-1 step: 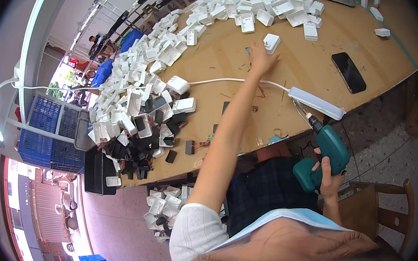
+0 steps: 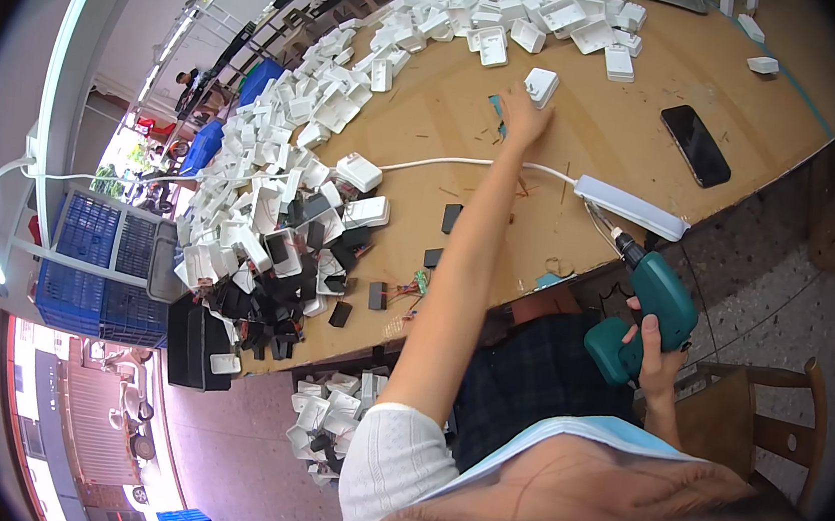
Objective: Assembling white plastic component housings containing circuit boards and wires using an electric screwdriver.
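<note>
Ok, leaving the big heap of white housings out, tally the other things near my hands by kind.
Teal cordless drill in right hand: 1
White power strip: 1
Black phone: 1
White housing at left hand: 1
Total: 4

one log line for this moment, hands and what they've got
left hand: reaching across table, touching white casing | right hand: gripping teal drill by lap | power strip between
</note>
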Demonstrator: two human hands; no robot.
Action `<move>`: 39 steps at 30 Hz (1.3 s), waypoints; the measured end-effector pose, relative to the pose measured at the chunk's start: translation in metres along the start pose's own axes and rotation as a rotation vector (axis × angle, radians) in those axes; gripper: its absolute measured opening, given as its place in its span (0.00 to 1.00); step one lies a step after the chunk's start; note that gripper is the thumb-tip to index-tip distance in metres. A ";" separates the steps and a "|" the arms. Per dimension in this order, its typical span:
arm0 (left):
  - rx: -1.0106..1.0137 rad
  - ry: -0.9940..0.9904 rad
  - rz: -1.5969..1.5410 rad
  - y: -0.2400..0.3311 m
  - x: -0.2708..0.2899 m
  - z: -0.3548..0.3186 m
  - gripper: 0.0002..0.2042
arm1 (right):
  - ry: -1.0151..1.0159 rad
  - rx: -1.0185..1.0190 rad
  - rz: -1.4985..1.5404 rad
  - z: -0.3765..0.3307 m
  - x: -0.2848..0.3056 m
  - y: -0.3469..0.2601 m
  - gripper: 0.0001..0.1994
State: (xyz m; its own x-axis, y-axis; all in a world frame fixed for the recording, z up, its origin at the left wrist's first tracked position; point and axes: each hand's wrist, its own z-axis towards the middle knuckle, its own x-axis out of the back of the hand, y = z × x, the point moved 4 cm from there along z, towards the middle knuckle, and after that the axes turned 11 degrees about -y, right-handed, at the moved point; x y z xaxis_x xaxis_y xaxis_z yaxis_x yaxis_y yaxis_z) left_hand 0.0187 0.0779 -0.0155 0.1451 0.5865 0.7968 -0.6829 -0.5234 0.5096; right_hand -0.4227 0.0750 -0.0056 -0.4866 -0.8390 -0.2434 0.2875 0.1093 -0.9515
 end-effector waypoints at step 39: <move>0.052 -0.307 -0.192 0.009 0.063 -0.141 0.07 | -0.069 0.064 -0.060 -0.018 0.016 -0.010 0.21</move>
State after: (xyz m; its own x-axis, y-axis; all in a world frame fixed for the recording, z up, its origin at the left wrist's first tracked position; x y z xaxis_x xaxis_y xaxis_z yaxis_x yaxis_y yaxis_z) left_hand -0.0795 0.1974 -0.0065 0.4811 0.4684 0.7410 -0.5860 -0.4569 0.6692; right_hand -0.4487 0.0699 -0.0040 -0.4472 -0.8779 -0.1711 0.3131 0.0255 -0.9494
